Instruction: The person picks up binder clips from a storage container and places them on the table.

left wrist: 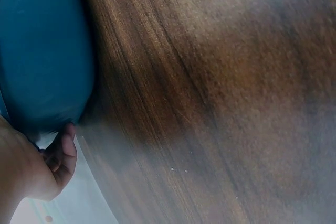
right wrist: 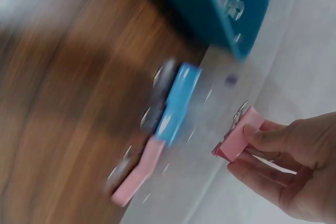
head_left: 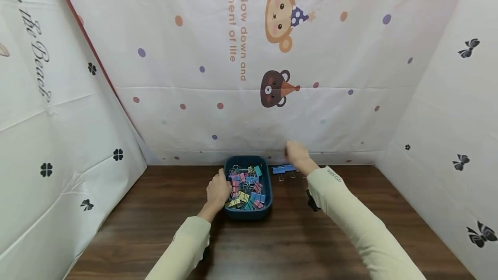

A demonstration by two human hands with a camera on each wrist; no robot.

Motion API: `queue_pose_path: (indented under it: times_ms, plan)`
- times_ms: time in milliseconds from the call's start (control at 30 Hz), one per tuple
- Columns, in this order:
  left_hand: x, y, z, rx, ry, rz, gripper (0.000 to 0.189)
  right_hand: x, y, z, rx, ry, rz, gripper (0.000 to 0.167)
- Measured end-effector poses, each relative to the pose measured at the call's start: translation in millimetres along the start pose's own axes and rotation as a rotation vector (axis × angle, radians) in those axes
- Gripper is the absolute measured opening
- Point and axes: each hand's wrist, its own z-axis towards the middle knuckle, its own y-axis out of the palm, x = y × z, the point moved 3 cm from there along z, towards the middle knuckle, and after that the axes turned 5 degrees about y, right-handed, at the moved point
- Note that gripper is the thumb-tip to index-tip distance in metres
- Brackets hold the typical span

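Note:
A dark teal plastic bin (head_left: 249, 214) stands at the back of the table, holding a jumble of binder clips (head_left: 244, 196) in pink, yellow, blue and green. My left hand (head_left: 218, 190) grips the bin's left side, its fingertips at the wall in the left wrist view. To the right of the bin, my right hand (head_left: 298, 157) is raised by the back wall. It pinches a pink binder clip (right wrist: 240, 136) between thumb and fingers. Beneath it lies a row with two blue binder clips (right wrist: 182, 90) and pink binder clips (right wrist: 149, 158), set end to end.
The brown wooden table (head_left: 155, 232) meets a white printed sheet (head_left: 241, 116) hanging at the back. More sheets hang on the left (head_left: 70, 141) and right. The clip row lies along the table's back edge, close to the bin.

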Motion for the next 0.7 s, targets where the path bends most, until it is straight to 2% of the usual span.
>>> queue_pose_path:
  times_ms: [167, 367, 500, 700]
  plan:
    - [-3.4, -3.0, -1.6, -0.003, -0.015, -0.006, 0.04, 42, -3, -0.6, 0.025, 0.057, -0.075, 0.007]
    - [-5.1, -3.8, -2.8, -0.013, -0.02, 0.006, 0.043, 82, 2, -8.0, 0.04, 0.106, -0.089, 0.005]
    - [-3.6, -1.2, -1.3, -0.008, -0.009, 0.006, 0.045, 102, 12, -16.6, 0.028, 0.124, -0.091, 0.003]
    - [-0.8, 2.1, 1.3, -0.012, -0.014, 0.002, 0.049, 120, 24, -28.2, -0.01, 0.164, -0.095, 0.013]
